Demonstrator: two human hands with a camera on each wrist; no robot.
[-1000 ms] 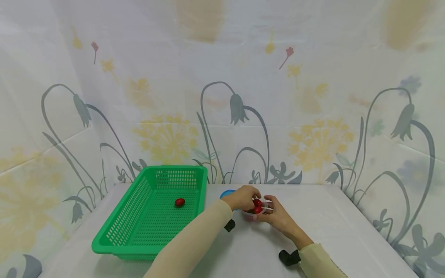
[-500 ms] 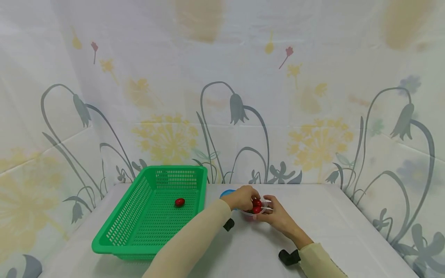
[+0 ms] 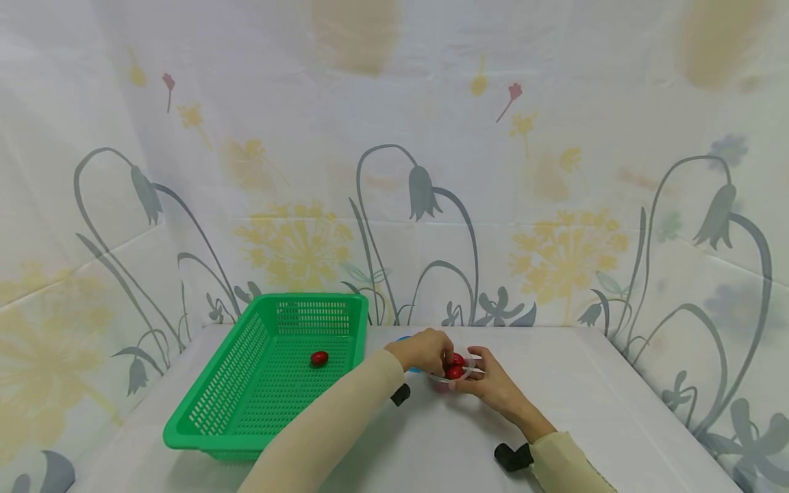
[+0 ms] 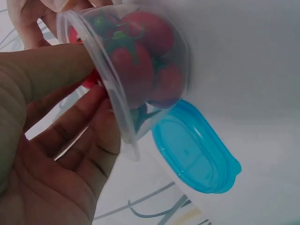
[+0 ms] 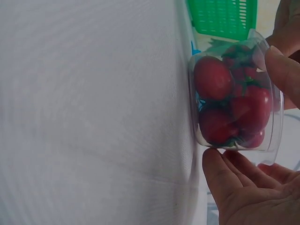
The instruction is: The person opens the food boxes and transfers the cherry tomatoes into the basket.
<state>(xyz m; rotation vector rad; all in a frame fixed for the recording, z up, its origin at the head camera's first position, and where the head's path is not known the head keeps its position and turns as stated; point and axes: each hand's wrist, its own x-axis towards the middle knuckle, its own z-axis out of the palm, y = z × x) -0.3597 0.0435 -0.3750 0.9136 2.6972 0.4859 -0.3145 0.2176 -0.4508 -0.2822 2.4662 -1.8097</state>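
Observation:
My right hand (image 3: 496,387) holds a small clear plastic tub (image 5: 274,145) on the white table, its thumb and fingers on opposite sides. Several red cherry tomatoes (image 5: 213,77) with green stems fill the tub. From the left, my left hand (image 3: 424,350) reaches over the rim with its fingers inside. In the left wrist view, red tomato skin (image 4: 91,79) shows between its thumb and fingers, which seem to pinch it; the fingertips are partly hidden. Behind that hand lies a blue lid (image 4: 192,145), flat on the table. One tomato (image 3: 319,359) sits in the green basket.
The large green basket (image 3: 209,441) of perforated plastic stands to the left of the tub. A flower-printed curtain (image 3: 394,260) hangs behind the white table (image 3: 592,390) and along its sides. Black wrist mounts (image 3: 513,457) are on both arms.
My left hand has shifted slightly left, its fingers still in the tub. The right hand and the tub have hardly moved.

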